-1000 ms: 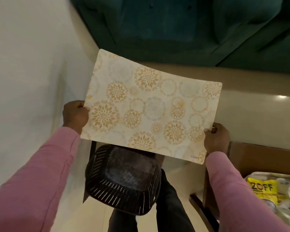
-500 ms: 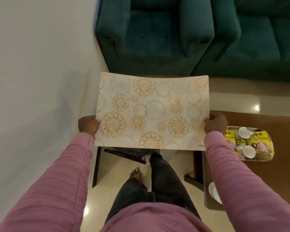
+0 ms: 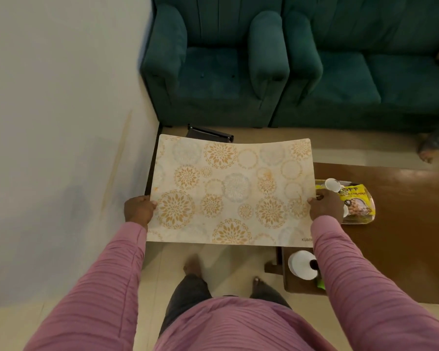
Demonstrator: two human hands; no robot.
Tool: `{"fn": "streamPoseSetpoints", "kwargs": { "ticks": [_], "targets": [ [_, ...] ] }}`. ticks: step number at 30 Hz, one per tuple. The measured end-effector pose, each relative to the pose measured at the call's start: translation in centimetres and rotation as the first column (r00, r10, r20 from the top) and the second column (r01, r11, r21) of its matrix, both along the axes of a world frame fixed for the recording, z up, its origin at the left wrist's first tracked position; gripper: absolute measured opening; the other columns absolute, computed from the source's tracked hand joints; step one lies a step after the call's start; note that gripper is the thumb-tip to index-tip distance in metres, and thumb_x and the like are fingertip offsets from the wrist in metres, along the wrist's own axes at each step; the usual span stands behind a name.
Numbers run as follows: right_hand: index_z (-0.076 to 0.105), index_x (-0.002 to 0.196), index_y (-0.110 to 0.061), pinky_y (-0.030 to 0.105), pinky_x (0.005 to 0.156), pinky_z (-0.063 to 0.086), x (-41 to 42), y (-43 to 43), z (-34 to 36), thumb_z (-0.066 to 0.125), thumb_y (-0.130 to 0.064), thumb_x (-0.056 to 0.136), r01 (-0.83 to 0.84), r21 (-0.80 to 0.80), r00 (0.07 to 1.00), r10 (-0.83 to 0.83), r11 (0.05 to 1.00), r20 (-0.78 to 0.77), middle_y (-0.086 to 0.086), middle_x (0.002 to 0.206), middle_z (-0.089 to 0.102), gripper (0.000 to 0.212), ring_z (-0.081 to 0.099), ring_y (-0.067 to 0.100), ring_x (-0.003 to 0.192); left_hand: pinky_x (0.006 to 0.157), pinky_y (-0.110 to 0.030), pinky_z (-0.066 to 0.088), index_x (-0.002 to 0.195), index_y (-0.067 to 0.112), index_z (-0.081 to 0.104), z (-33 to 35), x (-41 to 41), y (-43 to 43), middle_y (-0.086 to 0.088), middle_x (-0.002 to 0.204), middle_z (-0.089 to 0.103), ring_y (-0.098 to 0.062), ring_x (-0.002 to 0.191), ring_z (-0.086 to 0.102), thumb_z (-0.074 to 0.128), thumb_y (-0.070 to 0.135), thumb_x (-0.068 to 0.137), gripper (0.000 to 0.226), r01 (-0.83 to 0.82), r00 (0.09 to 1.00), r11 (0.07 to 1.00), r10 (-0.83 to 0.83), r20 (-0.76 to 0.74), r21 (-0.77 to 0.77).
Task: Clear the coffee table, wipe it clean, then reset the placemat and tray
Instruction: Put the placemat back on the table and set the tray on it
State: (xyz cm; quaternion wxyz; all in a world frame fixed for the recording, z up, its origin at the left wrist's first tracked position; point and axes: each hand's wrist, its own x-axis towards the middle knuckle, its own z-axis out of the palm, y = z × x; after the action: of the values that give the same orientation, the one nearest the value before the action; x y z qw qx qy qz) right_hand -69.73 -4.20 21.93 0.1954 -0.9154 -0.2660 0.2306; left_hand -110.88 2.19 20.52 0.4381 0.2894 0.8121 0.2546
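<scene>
Where placemat (image 3: 233, 193) corner reads KUBE, packet (image 3: 355, 200) CHUNK

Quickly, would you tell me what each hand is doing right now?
Left hand: grips the left edge of the placemat.
Right hand: grips the placemat's right edge.

Supporting surfaces. (1) Brown wooden coffee table (image 3: 403, 249), glossy top, right of centre; its near-left corner is in view. Directly on it: 1 clear tray (image 3: 360, 222) toward the far-left edge, loaded with yellow packets (image 3: 352, 196) and white cups (image 3: 332, 184); 1 white round object (image 3: 300, 265) at the near-left corner, a small green item (image 3: 321, 283) just beside it. (2) Beige tiled floor (image 3: 238, 262). Directly on it: the table, 1 teal armchair (image 3: 213, 72) against the wall, 1 teal sofa (image 3: 365, 72) beside the armchair, and 2 bare feet (image 3: 193, 262).
</scene>
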Motion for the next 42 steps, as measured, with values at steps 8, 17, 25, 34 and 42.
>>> {"fn": "streamPoseSetpoints", "kwargs": {
  "ticks": [8, 17, 25, 34, 42],
  "targets": [
    [0.064, 0.118, -0.010, 0.041, 0.089, 0.045, 9.4, -7.1, 0.6, 0.064, -0.013, 0.088, -0.056, 0.010, 0.995, 0.056, 0.998, -0.085, 0.015, 0.118, 0.065, 0.031, 0.058, 0.035, 0.110, 0.079, -0.026, 0.045, 0.114, 0.000, 0.068, 1.5, 9.4, -9.5, -0.013, 0.110, 0.067, -0.022, 0.087, 0.059, 0.062, -0.001, 0.088, 0.026, -0.062, 0.998, 0.997, 0.062, -0.010, 0.046],
    [0.064, 0.121, -0.011, 0.041, 0.089, 0.048, 17.4, -14.6, 1.3, 0.063, -0.010, 0.089, -0.079, 0.030, 0.989, 0.082, 0.996, -0.121, 0.016, 0.118, 0.066, 0.032, 0.061, 0.036, 0.107, 0.088, -0.039, 0.053, 0.110, 0.003, 0.070, 2.7, 17.5, -19.6, -0.012, 0.109, 0.068, -0.031, 0.095, 0.064, 0.062, -0.001, 0.088, 0.024, -0.136, 0.991, 0.986, 0.135, 0.020, 0.094],
    [0.064, 0.117, -0.008, 0.041, 0.086, 0.049, 24.7, -22.4, 1.3, 0.063, -0.008, 0.089, -0.109, 0.034, 0.991, 0.111, 0.994, -0.080, 0.015, 0.113, 0.067, 0.029, 0.063, 0.034, 0.101, 0.088, -0.039, 0.053, 0.106, 0.008, 0.072, 2.9, 24.5, -26.0, -0.008, 0.103, 0.068, -0.027, 0.090, 0.064, 0.064, -0.001, 0.087, 0.022, -0.085, 0.996, 0.989, 0.083, 0.024, 0.117],
    [0.065, 0.117, -0.009, 0.040, 0.083, 0.050, 37.2, -30.0, 1.5, 0.065, -0.010, 0.087, -0.066, 0.000, 0.995, 0.065, 0.998, -0.082, 0.015, 0.111, 0.068, 0.030, 0.064, 0.033, 0.097, 0.088, -0.040, 0.053, 0.111, 0.010, 0.068, 2.6, 36.4, -32.9, -0.011, 0.104, 0.066, -0.028, 0.089, 0.064, 0.066, 0.006, 0.088, 0.023, -0.040, 0.998, 0.999, 0.039, 0.044, 0.014],
    [0.064, 0.119, -0.007, 0.041, 0.087, 0.048, 53.2, -31.4, 0.8, 0.066, -0.013, 0.088, -0.131, -0.088, 0.990, 0.126, 0.987, -0.054, 0.019, 0.115, 0.066, 0.032, 0.062, 0.037, 0.102, 0.093, -0.044, 0.054, 0.105, 0.012, 0.071, -2.0, 51.8, -33.8, -0.009, 0.103, 0.071, -0.029, 0.093, 0.067, 0.071, 0.007, 0.082, 0.024, -0.033, 0.997, 0.998, 0.037, 0.065, -0.061]
  ]
}}
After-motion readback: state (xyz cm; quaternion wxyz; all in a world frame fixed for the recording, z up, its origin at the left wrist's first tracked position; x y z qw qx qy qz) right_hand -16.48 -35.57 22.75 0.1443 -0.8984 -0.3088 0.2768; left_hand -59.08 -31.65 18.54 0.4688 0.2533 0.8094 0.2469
